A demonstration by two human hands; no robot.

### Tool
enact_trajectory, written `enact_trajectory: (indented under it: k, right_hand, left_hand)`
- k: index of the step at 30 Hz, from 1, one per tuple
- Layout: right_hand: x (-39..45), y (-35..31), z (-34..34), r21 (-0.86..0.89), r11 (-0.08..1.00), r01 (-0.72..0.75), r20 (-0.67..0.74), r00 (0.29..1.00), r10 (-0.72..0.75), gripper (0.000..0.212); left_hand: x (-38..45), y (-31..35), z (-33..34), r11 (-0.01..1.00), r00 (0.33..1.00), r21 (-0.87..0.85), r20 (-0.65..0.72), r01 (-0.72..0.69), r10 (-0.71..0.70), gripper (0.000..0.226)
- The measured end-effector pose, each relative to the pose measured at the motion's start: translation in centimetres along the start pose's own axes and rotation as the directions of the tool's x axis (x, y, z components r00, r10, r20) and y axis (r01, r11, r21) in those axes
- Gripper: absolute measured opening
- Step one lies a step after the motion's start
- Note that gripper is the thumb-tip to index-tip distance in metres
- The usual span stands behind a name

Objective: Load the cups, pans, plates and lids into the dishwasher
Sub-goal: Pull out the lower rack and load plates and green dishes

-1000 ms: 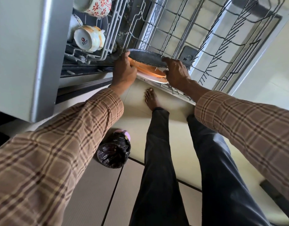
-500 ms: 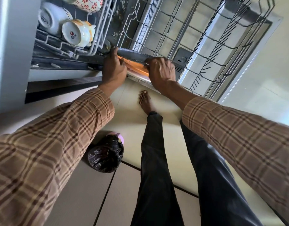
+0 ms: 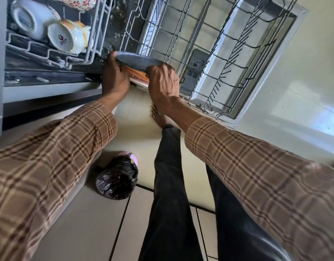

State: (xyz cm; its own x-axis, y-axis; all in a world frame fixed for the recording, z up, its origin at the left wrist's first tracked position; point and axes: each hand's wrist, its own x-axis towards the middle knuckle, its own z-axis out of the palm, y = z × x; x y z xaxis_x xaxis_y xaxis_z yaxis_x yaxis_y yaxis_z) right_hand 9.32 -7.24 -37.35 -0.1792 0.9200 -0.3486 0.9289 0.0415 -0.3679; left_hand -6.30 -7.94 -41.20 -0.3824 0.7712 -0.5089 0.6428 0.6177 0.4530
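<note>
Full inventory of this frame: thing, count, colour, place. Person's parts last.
dark plate: 1, speckled grey, top of the held stack, at the near end of the lower rack
orange plate: 1, orange, under the dark plate
white plate: 1, white, bottom of the stack
cups: 3 showing, white, orange-trimmed and red-flowered, on their sides in the upper rack
upper rack: 1, grey wire, upper left
lower rack: 1, grey wire, pulled out over the open door
bin bag: 1, black, on the floor
left hand: grips the stack's left edge
right hand: grips the stack's right edge
</note>
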Motion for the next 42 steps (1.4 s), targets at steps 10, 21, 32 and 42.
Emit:
enact_trajectory:
  k: [10, 21, 32, 42]
  right_hand:
    - [-0.6, -1.6, -0.1, -0.008, 1.0, -0.01, 0.065, 0.998, 0.011, 0.032]
    - [-0.5, -2.0, -0.4, 0.012, 0.998, -0.069, 0.11, 0.992, 0.068, 0.033]
    - [1.0, 1.5, 1.0, 0.007, 0.999, -0.052, 0.13, 0.99, 0.051, 0.031]
    - [2.1, 4.9, 2.4, 0.164, 0.986, 0.03, 0.134, 0.99, -0.052, 0.021]
  left_hand:
    - [0.4, -1.2, -0.2, 0.994, 0.998, -0.103, -0.064, 0.022, -0.029, 0.053]
    - [0.1, 0.4, -1.1, 0.997, 0.996, -0.045, -0.063, -0.062, 0.059, 0.045]
    - [1.0, -0.6, -0.2, 0.995, 0.993, 0.066, 0.098, -0.069, 0.062, 0.056]
    - [1.8, 0.6, 0.3, 0.991, 0.995, 0.123, 0.094, -0.051, 0.039, 0.054]
